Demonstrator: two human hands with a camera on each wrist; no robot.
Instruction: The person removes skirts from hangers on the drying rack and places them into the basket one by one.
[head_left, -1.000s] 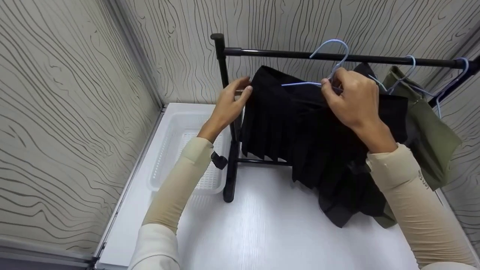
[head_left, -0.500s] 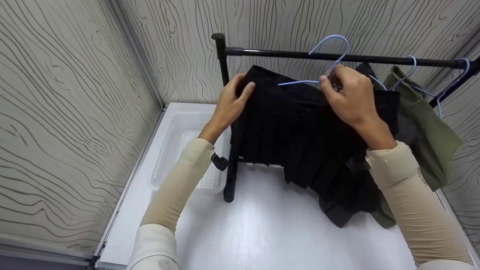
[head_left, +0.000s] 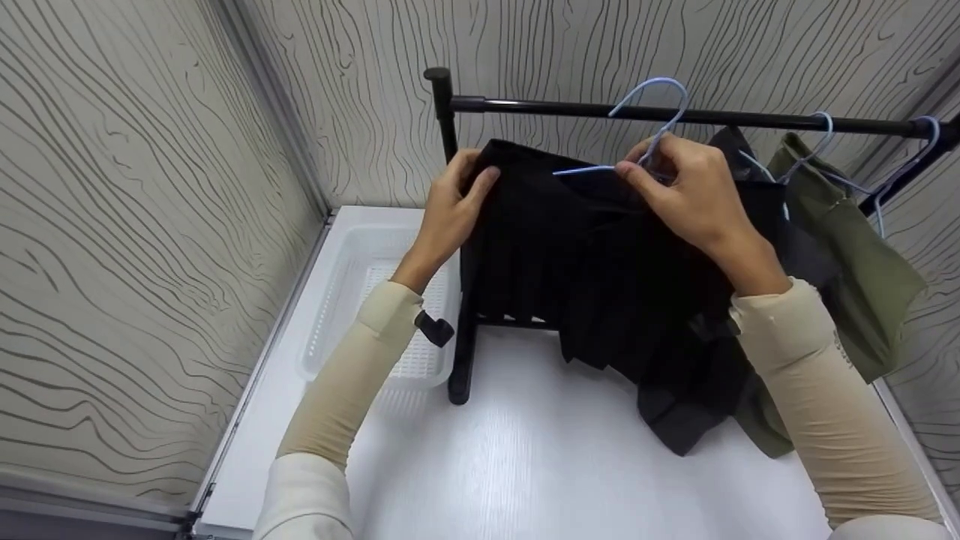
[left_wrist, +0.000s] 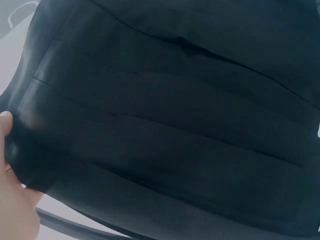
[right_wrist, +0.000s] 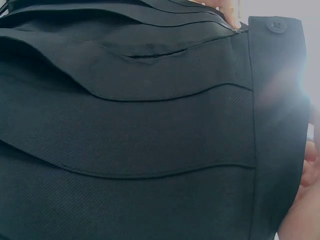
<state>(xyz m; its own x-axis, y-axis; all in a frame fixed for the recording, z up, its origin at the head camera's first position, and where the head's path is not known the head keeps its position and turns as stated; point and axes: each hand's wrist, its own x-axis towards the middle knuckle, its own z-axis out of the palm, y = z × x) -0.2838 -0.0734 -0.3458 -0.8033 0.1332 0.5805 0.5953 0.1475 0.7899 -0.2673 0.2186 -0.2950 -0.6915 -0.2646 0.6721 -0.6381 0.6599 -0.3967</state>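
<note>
Head view: black pleated cloth skirt (head_left: 540, 247) at approx. 2 o'clock of ctr., waist edge up, in front of black tubular rack (head_left: 547, 108). Left hand (head_left: 450, 206), 11 o'clock of ctr., pinches skirt's upper corner btwn thumb (front) & fingers (behind). Right hand (head_left: 701, 191), 2 o'clock, pinches slim light-blue hanger (head_left: 585, 170) at base of its hook; visible hanger arm points to 9 o'clock, near the waist edge. Hook crosses rack's top rail; can't tell if it bears wt. there. Olive-green cloth garment (head_left: 862, 277) hangs at 3 o'clock. White perforated plastic basket (head_left: 310, 352) at 8 o'clock, on white tabletop (head_left: 480, 480), just beside rack's post.

Left wrist view: skirt fills most of frame, pleats running approx. 10 to 4 o'clock. Left hand partly seen at 8 o'clock, thumb on cloth edge at 9.

Right wrist view: skirt w/ waistband along 3 o'clock side, dark round button (right_wrist: 276, 25) at 2 o'clock. Part of a hand at 4 o'clock, next to band edge; grip can't be told from this view.
</note>
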